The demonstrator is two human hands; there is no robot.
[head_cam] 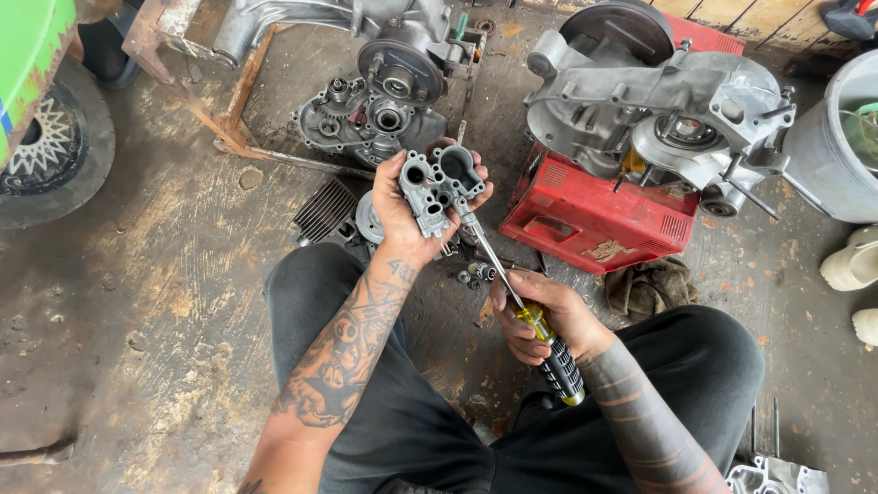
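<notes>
Open floor (165,302) to the left, w/ room for a hand. Ahead is crowded: engine case (384,101) and rusty frame (233,110) block reach fwd, finned cylinder (325,210) just left of the raised carburetor body (439,187). Right side shut off by red generator (594,220) w/ crankcase (658,110) on top; loose nuts (476,273) btwn the knees.

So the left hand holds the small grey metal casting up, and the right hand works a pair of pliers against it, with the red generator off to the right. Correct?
Not quite. The head view shows the right hand gripping a screwdriver with a yellow and black handle, not pliers, its tip at the casting. The rest stands: the left hand holds the casting up, and the red generator sits to the right.
</notes>
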